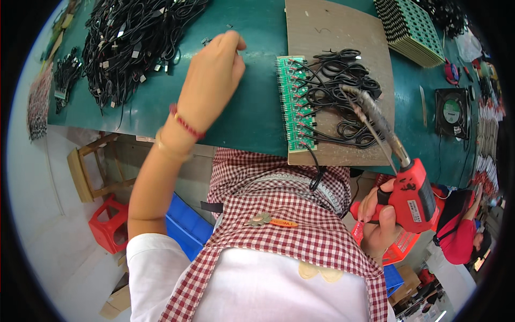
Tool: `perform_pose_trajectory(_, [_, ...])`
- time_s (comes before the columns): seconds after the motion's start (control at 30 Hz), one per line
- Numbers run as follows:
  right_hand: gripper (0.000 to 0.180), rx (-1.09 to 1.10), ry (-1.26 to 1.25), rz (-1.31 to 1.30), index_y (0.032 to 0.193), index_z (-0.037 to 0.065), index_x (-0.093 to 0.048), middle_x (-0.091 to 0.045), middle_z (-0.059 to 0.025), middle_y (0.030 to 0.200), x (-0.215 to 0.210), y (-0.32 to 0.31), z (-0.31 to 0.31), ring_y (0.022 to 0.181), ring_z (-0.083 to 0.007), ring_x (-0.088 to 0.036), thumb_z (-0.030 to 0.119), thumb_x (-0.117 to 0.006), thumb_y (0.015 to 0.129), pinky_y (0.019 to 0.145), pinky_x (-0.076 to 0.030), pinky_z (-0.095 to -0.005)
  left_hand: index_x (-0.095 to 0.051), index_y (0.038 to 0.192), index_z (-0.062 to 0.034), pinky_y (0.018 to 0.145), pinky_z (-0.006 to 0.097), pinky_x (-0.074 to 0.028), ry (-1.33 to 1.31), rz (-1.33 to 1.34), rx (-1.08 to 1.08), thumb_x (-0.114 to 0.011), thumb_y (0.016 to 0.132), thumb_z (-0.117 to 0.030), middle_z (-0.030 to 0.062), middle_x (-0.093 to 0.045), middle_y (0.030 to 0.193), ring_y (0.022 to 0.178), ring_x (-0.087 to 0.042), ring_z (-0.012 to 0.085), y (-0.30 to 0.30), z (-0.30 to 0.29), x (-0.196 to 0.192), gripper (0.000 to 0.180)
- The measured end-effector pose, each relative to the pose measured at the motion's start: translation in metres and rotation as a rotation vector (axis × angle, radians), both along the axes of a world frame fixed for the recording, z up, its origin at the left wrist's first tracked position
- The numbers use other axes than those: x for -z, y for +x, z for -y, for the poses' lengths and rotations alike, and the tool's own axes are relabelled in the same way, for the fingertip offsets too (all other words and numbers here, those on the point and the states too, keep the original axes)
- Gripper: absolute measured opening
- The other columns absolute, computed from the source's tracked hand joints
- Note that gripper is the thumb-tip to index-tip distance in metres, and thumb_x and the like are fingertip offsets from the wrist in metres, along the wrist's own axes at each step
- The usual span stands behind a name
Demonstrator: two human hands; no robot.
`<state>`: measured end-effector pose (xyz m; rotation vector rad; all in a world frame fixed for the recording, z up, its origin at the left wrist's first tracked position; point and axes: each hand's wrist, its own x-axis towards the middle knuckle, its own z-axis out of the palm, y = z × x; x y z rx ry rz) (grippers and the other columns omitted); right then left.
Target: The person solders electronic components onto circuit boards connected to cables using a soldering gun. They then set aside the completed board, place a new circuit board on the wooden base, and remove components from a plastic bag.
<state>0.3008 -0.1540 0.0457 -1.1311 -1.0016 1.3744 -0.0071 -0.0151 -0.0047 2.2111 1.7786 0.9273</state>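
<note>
My right hand (380,221) grips a red-and-black soldering gun (416,196) by its handle. Its long metal barrel, with a thin tube beside it, reaches up and left over coiled black cables (343,102). Those cables run to a strip of green circuit boards (292,107) with rows of pins along its left edge, lying on a brown board (343,32). My left hand (212,75) is out over the green table, left of the strip. Its fingers are curled together, and whatever they may hold is hidden. Small black pin pieces (206,41) lie beside its fingertips.
A big heap of black cables (134,48) covers the table's far left. Stacked green circuit panels (410,32) stand at the far right, with a black fan (452,112) nearer. A red stool (110,222) and blue crate (188,228) are below. Another person (458,236) is at right.
</note>
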Motion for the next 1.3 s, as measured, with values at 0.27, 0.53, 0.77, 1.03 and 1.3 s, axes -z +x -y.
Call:
perform_pose_trajectory(0.27, [0.045,-0.207,-0.195,0.121,0.117,0.002,-0.039,-0.054,-0.0092,0.083,-0.019,-0.035,-0.021,0.072,-0.0147,-0.054,-0.007,-0.059,0.078,0.065,-0.047,-0.0284,-0.054,0.091,0.0038,0.065,0.021,-0.051,-1.204,1.373,0.369,-0.056,0.085,0.003,0.0051,-0.056,0.086,0.073,-0.059,0.0091,0.081,0.103,-0.047,0.006])
perform_pose_trajectory(0.53, [0.044,-0.452,-0.155,0.302,0.119,0.000,-0.039,-0.054,-0.0064,0.083,-0.014,-0.028,-0.019,0.073,-0.0117,-0.053,-0.006,-0.058,0.079,0.066,-0.045,-0.0261,-0.053,0.090,0.0029,0.063,0.020,-0.051,-1.193,1.386,0.297,-0.058,0.086,-0.001,0.0055,-0.058,0.087,0.072,-0.060,0.0080,0.094,0.110,-0.038,0.007])
perform_pose_trajectory(0.77, [0.042,-0.535,-0.192,0.358,0.120,0.001,-0.038,-0.054,-0.0070,0.084,-0.021,-0.030,-0.025,0.076,-0.0129,-0.054,-0.005,-0.057,0.082,0.067,-0.045,-0.0265,-0.055,0.087,0.0023,0.058,0.020,-0.051,-1.147,1.191,0.369,-0.060,0.085,-0.002,0.0041,-0.060,0.079,0.064,-0.059,0.0069,0.088,0.112,-0.036,0.007])
perform_pose_trajectory(1.03, [0.041,-0.508,-0.162,0.345,0.119,0.002,-0.038,-0.054,-0.0070,0.083,-0.021,-0.026,-0.023,0.076,-0.0125,-0.054,-0.006,-0.055,0.082,0.067,-0.045,-0.0260,-0.058,0.084,0.0032,0.056,0.019,-0.049,-1.267,1.318,0.367,-0.060,0.084,-0.001,0.0038,-0.061,0.077,0.063,-0.058,0.0061,0.087,0.109,-0.042,0.005])
perform_pose_trajectory(1.3, [0.040,-0.480,-0.055,0.401,0.115,-0.003,-0.042,-0.056,-0.0078,0.085,-0.009,-0.023,-0.016,0.074,-0.0113,-0.054,-0.008,-0.057,0.079,0.066,-0.045,-0.0254,-0.058,0.082,0.0029,0.055,0.019,-0.045,-0.894,0.841,0.456,-0.058,0.081,0.000,0.0027,-0.061,0.073,0.063,-0.055,0.0051,0.090,0.107,-0.047,0.003])
